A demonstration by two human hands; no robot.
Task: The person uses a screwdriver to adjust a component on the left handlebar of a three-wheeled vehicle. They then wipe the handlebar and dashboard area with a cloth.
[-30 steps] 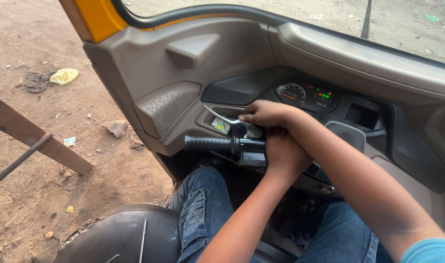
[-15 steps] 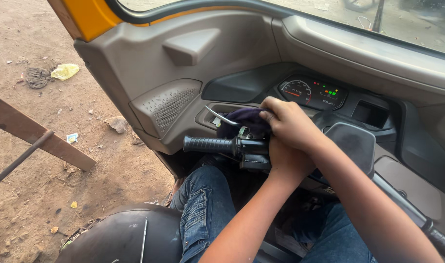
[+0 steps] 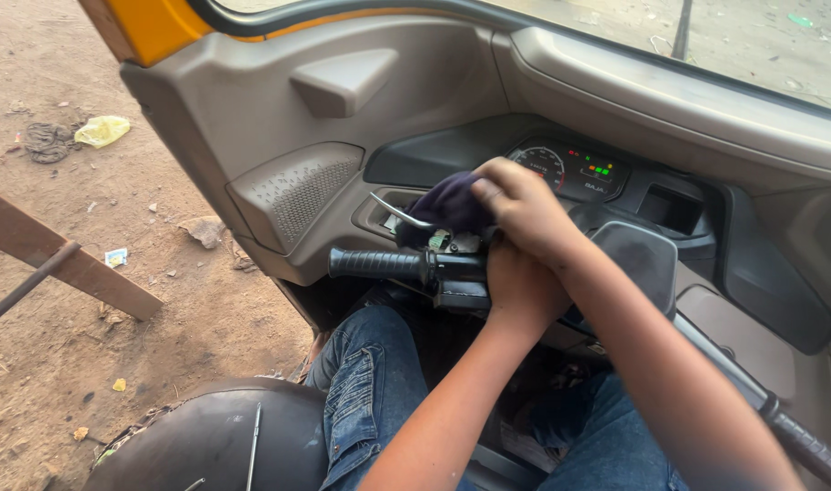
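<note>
The right hand (image 3: 523,207) is curled over a dark purple cloth (image 3: 452,205), fingers bent down and gripping it, pressing the bunched fabric against the grey dashboard (image 3: 252,118) just above the handlebar and to the left of the instrument cluster (image 3: 570,170). The left hand (image 3: 517,284) sits directly beneath it, wrapped shut around the black switch housing (image 3: 459,277) at the inner end of the handlebar; its fingers are mostly hidden under the right forearm, so how tightly they close cannot be told. The two forearms cross, the right one lying over the left. From the housing the black rubber handlebar grip (image 3: 376,264) sticks out to the left, bare and untouched, and a thin silver lever (image 3: 399,211) curves out from under the cloth's left edge. Behind the cloth, the cluster shows a round dial and small green and red lights. To the right of the hands lies a dark rounded pad, and a second bar with a black grip (image 3: 802,441) runs toward the lower right corner. Below, the person's legs in blue jeans (image 3: 361,391) rest beside a black seat (image 3: 215,436). Outside the open left side there is bare dirt ground (image 3: 52,345) with a rusty metal bar (image 3: 61,259), a crumpled yellow bag (image 3: 102,130) and scattered litter.
</note>
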